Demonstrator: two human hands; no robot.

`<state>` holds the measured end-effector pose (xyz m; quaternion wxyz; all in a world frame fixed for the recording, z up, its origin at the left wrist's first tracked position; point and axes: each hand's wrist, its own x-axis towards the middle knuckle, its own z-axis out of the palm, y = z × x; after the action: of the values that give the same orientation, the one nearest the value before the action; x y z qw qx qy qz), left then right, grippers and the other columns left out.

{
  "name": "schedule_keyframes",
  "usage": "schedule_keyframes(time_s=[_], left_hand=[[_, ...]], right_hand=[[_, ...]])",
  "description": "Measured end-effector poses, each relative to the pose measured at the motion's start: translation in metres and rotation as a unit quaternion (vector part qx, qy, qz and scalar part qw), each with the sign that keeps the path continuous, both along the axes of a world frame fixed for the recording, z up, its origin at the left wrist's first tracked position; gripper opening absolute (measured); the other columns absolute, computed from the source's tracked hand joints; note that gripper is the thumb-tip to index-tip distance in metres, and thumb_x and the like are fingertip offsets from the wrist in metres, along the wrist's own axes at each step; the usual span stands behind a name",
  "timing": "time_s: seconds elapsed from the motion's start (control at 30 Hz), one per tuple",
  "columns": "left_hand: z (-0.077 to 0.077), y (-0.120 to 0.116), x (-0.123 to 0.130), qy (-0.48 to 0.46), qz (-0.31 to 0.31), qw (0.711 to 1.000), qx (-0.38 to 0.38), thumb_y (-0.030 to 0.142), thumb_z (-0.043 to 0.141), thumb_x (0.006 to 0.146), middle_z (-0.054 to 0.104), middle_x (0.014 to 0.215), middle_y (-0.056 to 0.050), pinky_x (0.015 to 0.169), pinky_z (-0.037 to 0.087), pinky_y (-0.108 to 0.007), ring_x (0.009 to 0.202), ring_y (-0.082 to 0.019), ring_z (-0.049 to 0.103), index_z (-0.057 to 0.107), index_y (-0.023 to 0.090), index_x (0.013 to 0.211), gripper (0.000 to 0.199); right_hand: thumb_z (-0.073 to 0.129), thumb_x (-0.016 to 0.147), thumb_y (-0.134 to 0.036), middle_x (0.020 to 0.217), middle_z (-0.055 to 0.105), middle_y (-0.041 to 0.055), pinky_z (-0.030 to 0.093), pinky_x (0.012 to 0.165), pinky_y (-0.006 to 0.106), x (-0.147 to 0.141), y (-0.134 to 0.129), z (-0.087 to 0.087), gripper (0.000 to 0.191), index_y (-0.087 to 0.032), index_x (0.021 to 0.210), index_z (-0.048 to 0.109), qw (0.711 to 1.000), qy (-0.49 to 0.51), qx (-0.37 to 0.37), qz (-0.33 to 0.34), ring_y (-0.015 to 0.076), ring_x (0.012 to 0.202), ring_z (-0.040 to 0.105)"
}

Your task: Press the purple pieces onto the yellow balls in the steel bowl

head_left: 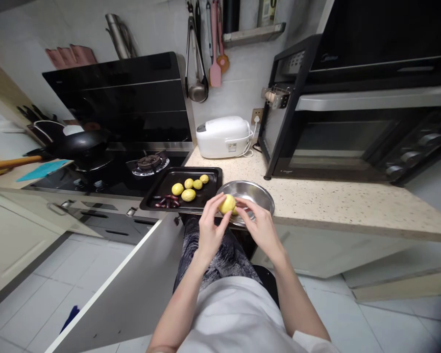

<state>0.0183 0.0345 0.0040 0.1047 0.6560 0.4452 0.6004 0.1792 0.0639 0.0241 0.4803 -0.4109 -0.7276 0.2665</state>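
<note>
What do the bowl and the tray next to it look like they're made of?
The bowl looks like polished stainless steel: silver, with bright reflections on its rim. The tray appears to be dark metal with a matte, probably non-stick coating: black, thin raised rim, dull sheen. The countertop under the bowl looks like speckled stone or composite, though the look leaves that open.

At frame centre, the left hand [210, 226] and right hand [259, 223] meet on a pale yellow ball [227, 204] over a shiny silver bowl [250, 192]. Left of it, a black tray [158, 193] carries 5 yellow-green balls [188, 195] and dark purple-red pieces [166, 200]. The countertop [338, 201] at right is beige with fine speckles. The rice cooker [223, 136] at upper centre is white. The trousers [224, 255] below are grey-and-black mottled.
</note>
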Motion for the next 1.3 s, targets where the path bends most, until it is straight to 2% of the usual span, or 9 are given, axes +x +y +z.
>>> schedule_keyframes(time_s=[0.2,0.33,0.43,0.5,0.6,0.7,0.9,1.13,1.3], left_hand=[[-0.013,-0.002,0.016,0.036,-0.014,0.999,0.038,0.022,0.058,0.103,0.062,0.144,-0.011,0.115,0.052,-0.043,0.135,-0.024,0.060,0.057,0.027,0.143,0.040],[-0.022,-0.001,0.012,0.048,-0.005,0.999,0.013,0.024,0.063,0.101,0.057,0.150,-0.013,0.118,0.049,-0.046,0.141,-0.026,0.056,0.046,0.028,0.152,0.055],[-0.029,-0.001,0.004,0.073,0.000,0.997,-0.005,0.028,0.070,0.097,0.058,0.150,-0.013,0.120,0.047,-0.050,0.143,-0.028,0.054,0.052,0.027,0.148,0.054],[-0.036,0.001,-0.002,0.095,-0.007,0.995,-0.009,0.031,0.072,0.095,0.060,0.148,-0.012,0.121,0.045,-0.054,0.144,-0.030,0.053,0.058,0.027,0.142,0.048],[-0.045,0.004,-0.006,0.117,-0.018,0.993,-0.010,0.031,0.069,0.097,0.062,0.145,-0.012,0.121,0.045,-0.058,0.145,-0.030,0.052,0.061,0.027,0.139,0.043],[-0.051,0.007,-0.005,0.127,-0.022,0.992,-0.005,0.029,0.065,0.100,0.064,0.143,-0.011,0.120,0.044,-0.060,0.146,-0.030,0.051,0.062,0.027,0.139,0.039],[-0.051,0.007,-0.002,0.139,-0.019,0.990,-0.005,0.028,0.063,0.101,0.066,0.141,-0.010,0.122,0.042,-0.061,0.147,-0.030,0.049,0.063,0.026,0.137,0.036],[-0.049,0.005,0.000,0.160,-0.018,0.987,-0.023,0.028,0.058,0.104,0.064,0.142,-0.011,0.121,0.044,-0.059,0.149,-0.030,0.046,0.063,0.024,0.135,0.032],[-0.048,0.004,0.001,0.162,-0.018,0.986,-0.025,0.028,0.058,0.104,0.064,0.141,-0.011,0.121,0.045,-0.058,0.149,-0.030,0.046,0.064,0.024,0.133,0.031]], right_hand=[[0.070,0.090,-0.046,0.113,0.078,0.0071,0.061,0.082,0.035,0.001,0.006,-0.009,0.039,-0.023,0.121,0.071,0.997,0.050,-0.055,0.008,0.0209,0.085,0.074],[0.074,0.085,-0.046,0.114,0.077,0.0092,0.061,0.074,0.033,0.011,0.012,-0.013,0.040,-0.022,0.117,0.070,0.996,0.065,-0.056,-0.026,0.0221,0.088,0.073],[0.072,0.085,-0.043,0.115,0.076,0.0107,0.060,0.072,0.034,0.020,0.018,-0.015,0.038,-0.021,0.116,0.069,0.996,0.021,-0.028,-0.081,0.0232,0.087,0.072],[0.071,0.085,-0.038,0.113,0.076,0.0102,0.060,0.074,0.036,0.026,0.022,-0.017,0.034,-0.021,0.115,0.069,0.995,-0.031,-0.004,-0.094,0.0241,0.087,0.072],[0.070,0.082,-0.027,0.112,0.076,0.0080,0.059,0.079,0.039,0.030,0.027,-0.019,0.031,-0.023,0.113,0.069,0.992,-0.104,0.010,-0.072,0.0259,0.093,0.072],[0.070,0.077,-0.015,0.114,0.077,0.0059,0.057,0.087,0.041,0.032,0.032,-0.019,0.037,-0.024,0.113,0.069,0.989,-0.147,-0.005,-0.032,0.0258,0.098,0.072],[0.063,0.072,-0.001,0.115,0.076,0.0047,0.057,0.092,0.037,0.036,0.043,-0.015,0.044,-0.024,0.109,0.073,0.987,-0.151,-0.035,0.046,0.0226,0.104,0.071],[0.063,0.071,-0.001,0.106,0.078,0.0048,0.060,0.090,0.034,0.039,0.046,-0.013,0.039,-0.022,0.100,0.078,0.988,-0.091,-0.085,0.091,0.0218,0.101,0.073],[0.065,0.080,-0.010,0.107,0.079,0.0053,0.059,0.091,0.037,0.040,0.040,-0.012,0.028,-0.023,0.100,0.079,0.989,-0.095,-0.067,0.094,0.0225,0.099,0.074]])
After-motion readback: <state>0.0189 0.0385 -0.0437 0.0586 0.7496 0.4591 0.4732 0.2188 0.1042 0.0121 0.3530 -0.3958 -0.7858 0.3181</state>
